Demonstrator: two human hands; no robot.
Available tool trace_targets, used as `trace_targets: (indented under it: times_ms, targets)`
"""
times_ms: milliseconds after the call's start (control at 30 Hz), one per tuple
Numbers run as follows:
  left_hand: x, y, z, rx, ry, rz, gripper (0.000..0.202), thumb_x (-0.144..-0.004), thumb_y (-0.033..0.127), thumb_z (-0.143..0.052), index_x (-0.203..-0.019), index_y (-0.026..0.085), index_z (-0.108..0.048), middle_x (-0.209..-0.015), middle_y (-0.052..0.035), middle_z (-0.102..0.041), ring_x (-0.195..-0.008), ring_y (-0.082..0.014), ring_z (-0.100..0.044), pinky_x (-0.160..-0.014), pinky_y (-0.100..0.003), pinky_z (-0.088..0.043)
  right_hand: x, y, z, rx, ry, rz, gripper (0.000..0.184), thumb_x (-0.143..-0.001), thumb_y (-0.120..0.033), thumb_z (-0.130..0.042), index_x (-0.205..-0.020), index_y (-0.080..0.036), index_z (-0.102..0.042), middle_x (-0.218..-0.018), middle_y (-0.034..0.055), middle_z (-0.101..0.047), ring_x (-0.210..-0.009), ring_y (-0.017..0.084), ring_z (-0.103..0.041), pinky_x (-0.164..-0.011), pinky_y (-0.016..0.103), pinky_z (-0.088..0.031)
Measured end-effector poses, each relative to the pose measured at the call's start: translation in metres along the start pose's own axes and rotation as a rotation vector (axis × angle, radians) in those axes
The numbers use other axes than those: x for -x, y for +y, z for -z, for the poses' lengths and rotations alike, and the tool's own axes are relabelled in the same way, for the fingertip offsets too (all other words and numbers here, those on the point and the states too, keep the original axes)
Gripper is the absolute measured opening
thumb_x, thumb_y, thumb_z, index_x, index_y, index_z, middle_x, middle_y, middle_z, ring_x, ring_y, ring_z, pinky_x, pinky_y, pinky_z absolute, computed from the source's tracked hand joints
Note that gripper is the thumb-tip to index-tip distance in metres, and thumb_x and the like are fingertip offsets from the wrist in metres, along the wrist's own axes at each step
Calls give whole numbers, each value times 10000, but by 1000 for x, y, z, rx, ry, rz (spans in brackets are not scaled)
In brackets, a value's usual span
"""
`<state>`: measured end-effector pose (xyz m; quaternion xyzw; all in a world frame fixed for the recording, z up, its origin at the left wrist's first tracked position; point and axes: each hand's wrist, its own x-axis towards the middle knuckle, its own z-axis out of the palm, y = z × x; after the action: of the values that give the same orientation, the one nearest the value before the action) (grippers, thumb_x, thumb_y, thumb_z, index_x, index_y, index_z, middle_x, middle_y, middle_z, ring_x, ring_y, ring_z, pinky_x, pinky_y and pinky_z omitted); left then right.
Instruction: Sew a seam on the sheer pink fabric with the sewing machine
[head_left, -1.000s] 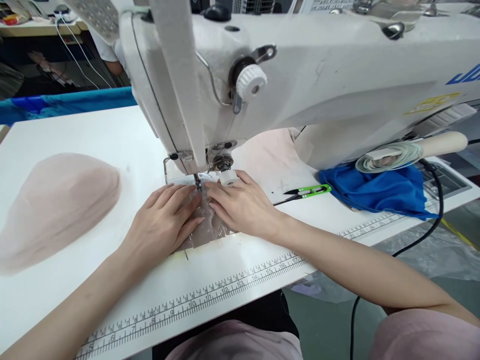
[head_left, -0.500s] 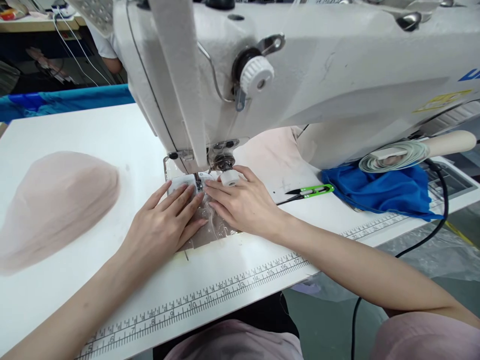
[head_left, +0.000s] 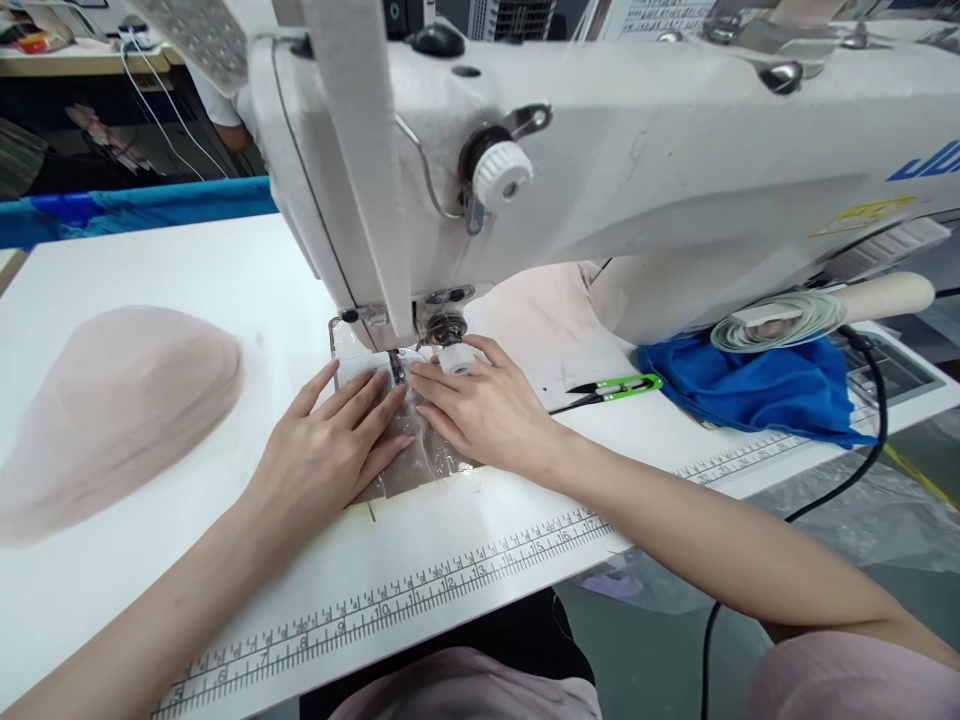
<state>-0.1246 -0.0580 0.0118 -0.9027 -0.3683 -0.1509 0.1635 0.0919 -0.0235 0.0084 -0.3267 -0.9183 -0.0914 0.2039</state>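
Both hands lie at the needle area of a white sewing machine (head_left: 585, 160). My left hand (head_left: 330, 440) rests flat, fingers spread, its tips beside the presser foot (head_left: 396, 366). From the right, my right hand (head_left: 487, 405) lies with fingers stretched out and tips close to the foot, nearly meeting the left fingertips. Under and between them is a piece of sheer, pale material (head_left: 420, 450) over the machine's bed plate; its edges are hard to make out. Part of the foot and the needle is hidden by the fingers and machine parts.
Sheer pink fabric (head_left: 135, 400) lies on the white table at left. Green-handled thread snips (head_left: 619, 388), blue cloth (head_left: 750, 390) and a coil of pale cord (head_left: 780, 320) are at right. Printed rulers (head_left: 390, 610) run along the front edge; a black cable (head_left: 877, 450) hangs at right.
The view has shifted slightly, showing more of the machine's top. Both hands keep almost the same place and pose at the presser foot; no clear movement of the material shows.
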Motion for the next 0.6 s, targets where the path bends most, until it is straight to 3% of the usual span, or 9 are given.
trace_targets:
  times_ms: [233, 367, 467, 533, 600]
  targets:
    - [2, 0, 2, 0, 22, 6, 412, -980, 340, -524, -1278, 67, -602, -1259, -177, -672, -1181, -296, -639, -1126, -523, -386, 1, 1, -4, -14, 34, 19, 287, -1005, -250, -461, -1149, -137, -682, -1195, 58, -725, -1105, 225, -618, -1066, 439, -359]
    - [8, 3, 12, 95, 82, -116, 424, -918, 378, -621, -1227, 87, -631, -1219, -150, -700, -1145, -279, -658, -1120, -481, -415, 5, 3, -2, -74, 132, 125, 219, -979, -168, -490, -1032, -154, -702, -1109, 31, -754, -1063, 184, -640, -1037, 394, -401]
    - [11, 6, 18, 124, 92, -215, 363, -907, 372, -634, -1136, 92, -663, -1146, -139, -732, -1063, -264, -693, -1043, -437, -499, 8, 5, 4, -117, 134, 199, 226, -951, -86, -488, -925, -154, -702, -974, 20, -769, -947, 152, -677, -988, 347, -434]
    - [11, 7, 19, 80, 99, -252, 223, -919, 224, -609, -1084, 84, -665, -1104, -136, -746, -1012, -247, -712, -979, -403, -542, 9, 7, 7, -157, 116, 217, 208, -968, -178, -511, -883, -158, -699, -913, 20, -766, -870, 150, -685, -961, 341, -451]
    - [10, 7, 19, 81, 99, -228, 169, -925, 121, -558, -1062, 86, -650, -1082, -128, -753, -983, -228, -722, -923, -372, -569, 9, 8, 9, -224, 111, 219, 328, -960, -432, -544, -897, -152, -703, -913, 39, -761, -838, 168, -684, -941, 358, -467]
